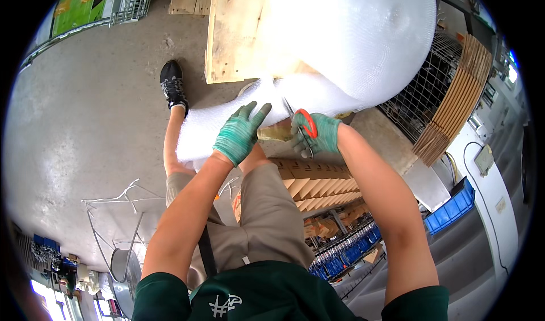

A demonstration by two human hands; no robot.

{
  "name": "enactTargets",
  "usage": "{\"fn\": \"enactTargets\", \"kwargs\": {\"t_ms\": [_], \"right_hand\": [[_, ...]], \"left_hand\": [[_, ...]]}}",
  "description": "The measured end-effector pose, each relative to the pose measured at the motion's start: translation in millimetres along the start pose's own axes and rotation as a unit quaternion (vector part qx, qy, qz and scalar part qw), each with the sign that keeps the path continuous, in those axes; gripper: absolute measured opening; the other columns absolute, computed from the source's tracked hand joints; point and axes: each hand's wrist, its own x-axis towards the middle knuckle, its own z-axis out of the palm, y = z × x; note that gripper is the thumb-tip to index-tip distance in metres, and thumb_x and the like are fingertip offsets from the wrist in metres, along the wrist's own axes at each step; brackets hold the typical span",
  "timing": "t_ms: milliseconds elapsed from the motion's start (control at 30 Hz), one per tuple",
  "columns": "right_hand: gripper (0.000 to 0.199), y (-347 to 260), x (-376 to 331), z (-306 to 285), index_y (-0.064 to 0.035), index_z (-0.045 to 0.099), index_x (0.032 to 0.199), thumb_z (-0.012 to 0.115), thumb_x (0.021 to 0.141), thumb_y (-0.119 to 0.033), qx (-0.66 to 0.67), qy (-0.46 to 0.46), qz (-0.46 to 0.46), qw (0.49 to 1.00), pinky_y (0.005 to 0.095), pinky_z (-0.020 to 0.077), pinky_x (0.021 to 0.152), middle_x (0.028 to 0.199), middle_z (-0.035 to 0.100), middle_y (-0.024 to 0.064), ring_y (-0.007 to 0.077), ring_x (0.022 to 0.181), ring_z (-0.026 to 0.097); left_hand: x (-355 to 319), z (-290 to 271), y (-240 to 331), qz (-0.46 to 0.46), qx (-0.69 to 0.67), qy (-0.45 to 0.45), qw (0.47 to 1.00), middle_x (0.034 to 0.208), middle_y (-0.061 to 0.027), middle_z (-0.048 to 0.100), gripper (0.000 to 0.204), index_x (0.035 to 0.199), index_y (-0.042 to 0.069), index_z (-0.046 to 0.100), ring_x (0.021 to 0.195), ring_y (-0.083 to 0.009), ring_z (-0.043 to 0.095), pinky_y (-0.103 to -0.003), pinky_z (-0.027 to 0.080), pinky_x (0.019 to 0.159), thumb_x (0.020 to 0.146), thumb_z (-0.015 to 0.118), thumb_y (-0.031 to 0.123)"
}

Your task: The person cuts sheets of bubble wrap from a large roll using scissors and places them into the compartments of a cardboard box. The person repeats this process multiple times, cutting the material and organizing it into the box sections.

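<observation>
A big roll of clear bubble wrap (374, 31) lies at the far right, and a loose sheet of bubble wrap (210, 125) runs from it leftward in front of me. My left hand (237, 132), in a green-grey glove, rests on this sheet with its visible fingers stretched and apart. Just right of it, my right hand (321, 133), gloved alike, is closed round the handles of red-handled scissors (306, 123). Their blades point away from me and to the left, against the bubble wrap. Some of the right fingers are hidden behind the handles.
A wooden pallet (235, 34) lies under the roll. Folded cardboard (454, 99) leans by a wire mesh cage (426, 77) at right. Below my right arm stand cardboard boxes (318, 185). A metal-framed fan (122, 258) stands at lower left, and a blue bin (451, 207) at right.
</observation>
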Motion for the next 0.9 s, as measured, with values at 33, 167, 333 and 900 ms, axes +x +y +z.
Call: {"fn": "enactTargets", "kwargs": {"t_ms": [33, 167, 333, 900], "right_hand": [[0.039, -3.0, 5.9, -1.4, -0.0061, 0.058, 0.109, 0.060, 0.095, -0.042, -0.001, 0.009, 0.005, 1.000, 0.0440, 0.0546, 0.063, 0.093, 0.072, 0.0192, 0.0300, 0.073, 0.070], [0.039, -14.3, 31.4, 3.1, -0.0063, 0.059, 0.109, 0.059, 0.095, -0.043, 0.022, 0.045, 0.000, 0.999, 0.0385, 0.0507, 0.057, 0.091, 0.072, 0.0182, 0.0285, 0.072, 0.069], [0.032, -26.4, 36.1, 4.2, -0.0087, 0.064, 0.108, 0.064, 0.096, -0.038, 0.033, 0.077, -0.021, 0.996, 0.0364, 0.0459, 0.049, 0.082, 0.071, 0.0166, 0.0228, 0.057, 0.063], [0.048, -13.5, 17.4, 5.1, -0.0053, 0.060, 0.102, 0.058, 0.098, -0.053, -0.001, 0.006, -0.008, 1.000, 0.0319, 0.0448, 0.047, 0.085, 0.068, 0.0128, 0.0248, 0.061, 0.064]], "left_hand": [[0.1, -0.8, 4.2, 0.013, 0.006, 0.013, 1.000, 0.143, -0.0262, 0.049, 0.082, 0.152, 0.019, 0.041, 0.126, -0.0456, 0.052, -0.049, 0.047, 0.104, 0.077, 0.065, -0.002], [-0.1, 0.9, -1.0, 0.031, 0.033, 0.034, 0.998, 0.140, -0.0282, 0.050, 0.081, 0.150, 0.017, 0.044, 0.122, -0.0456, 0.055, -0.049, 0.049, 0.101, 0.075, 0.064, -0.005], [1.6, 1.6, -4.4, 0.020, 0.026, 0.035, 0.999, 0.141, -0.0281, 0.050, 0.083, 0.151, 0.018, 0.042, 0.123, -0.0467, 0.054, -0.050, 0.048, 0.102, 0.075, 0.064, -0.006], [-20.5, -4.5, -8.3, -0.015, 0.022, 0.054, 0.998, 0.142, -0.0299, 0.049, 0.082, 0.151, 0.018, 0.043, 0.125, -0.0476, 0.052, -0.050, 0.047, 0.103, 0.075, 0.061, -0.008]]}}
